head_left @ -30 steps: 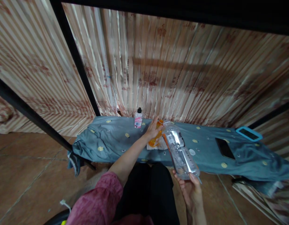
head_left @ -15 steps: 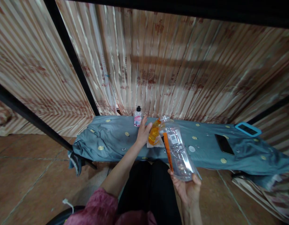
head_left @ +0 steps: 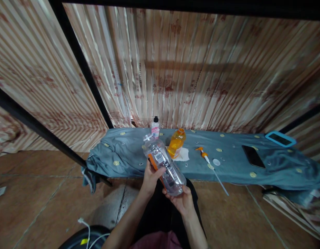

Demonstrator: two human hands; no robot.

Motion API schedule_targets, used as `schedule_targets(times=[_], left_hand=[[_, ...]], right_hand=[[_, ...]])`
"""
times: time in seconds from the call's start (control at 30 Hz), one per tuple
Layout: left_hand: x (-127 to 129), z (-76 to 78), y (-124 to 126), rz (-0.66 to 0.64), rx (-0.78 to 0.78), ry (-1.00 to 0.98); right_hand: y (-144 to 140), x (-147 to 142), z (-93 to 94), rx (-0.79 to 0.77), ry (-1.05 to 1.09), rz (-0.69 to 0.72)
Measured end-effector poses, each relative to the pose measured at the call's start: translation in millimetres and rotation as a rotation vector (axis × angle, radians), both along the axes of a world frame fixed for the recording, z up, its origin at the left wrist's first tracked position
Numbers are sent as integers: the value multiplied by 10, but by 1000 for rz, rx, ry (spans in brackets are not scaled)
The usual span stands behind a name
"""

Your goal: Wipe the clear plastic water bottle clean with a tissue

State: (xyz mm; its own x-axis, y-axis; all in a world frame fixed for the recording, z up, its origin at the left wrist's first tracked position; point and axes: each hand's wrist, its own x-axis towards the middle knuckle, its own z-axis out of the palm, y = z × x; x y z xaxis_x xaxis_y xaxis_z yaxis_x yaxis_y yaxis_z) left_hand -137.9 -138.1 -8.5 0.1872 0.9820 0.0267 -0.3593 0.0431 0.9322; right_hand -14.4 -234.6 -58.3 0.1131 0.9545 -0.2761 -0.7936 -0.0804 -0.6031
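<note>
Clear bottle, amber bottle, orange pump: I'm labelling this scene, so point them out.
Clear bottle (head_left: pixel 167 166), head view, middle of its body.
Amber bottle (head_left: pixel 176 143), head view, middle of its body.
Orange pump (head_left: pixel 207 159), head view, its white section.

dark phone (head_left: pixel 253 156) near blue-framed device (head_left: pixel 281 139), striped curtain (head_left: pixel 180 76) behind

A clear bottle (head_left: pixel 172 179) is carrying an orange-edged label (head_left: pixel 164 162) with a barcode (head_left: pixel 159 158); near the bench's (head_left: pixel 131 150) rear edge, a small bottle (head_left: pixel 155 127) is wearing a pink-and-white label (head_left: pixel 155 132). No words are reading clearly.
</note>
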Motion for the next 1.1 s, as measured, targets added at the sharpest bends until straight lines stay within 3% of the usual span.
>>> schedule_targets(times=[0.13, 0.33, 0.6, 0.83, 1.1], left_hand=[[-48, 17, 48, 69, -116, -21], [-90, -52, 191, 185, -163, -10], [-209, -83, 642, 297, -128, 18], [-213, -120, 1113, 310, -11, 171], [-119, -231, 1401, 296, 87, 301]], right_hand=[[103, -90, -124, 4, 28, 81], [280, -200, -174, 15, 55, 136], [487, -223, -164, -83, 21, 102], [192, 233, -211, -186, -159, -92], [-185, 767, -194, -308, -293, -310]])
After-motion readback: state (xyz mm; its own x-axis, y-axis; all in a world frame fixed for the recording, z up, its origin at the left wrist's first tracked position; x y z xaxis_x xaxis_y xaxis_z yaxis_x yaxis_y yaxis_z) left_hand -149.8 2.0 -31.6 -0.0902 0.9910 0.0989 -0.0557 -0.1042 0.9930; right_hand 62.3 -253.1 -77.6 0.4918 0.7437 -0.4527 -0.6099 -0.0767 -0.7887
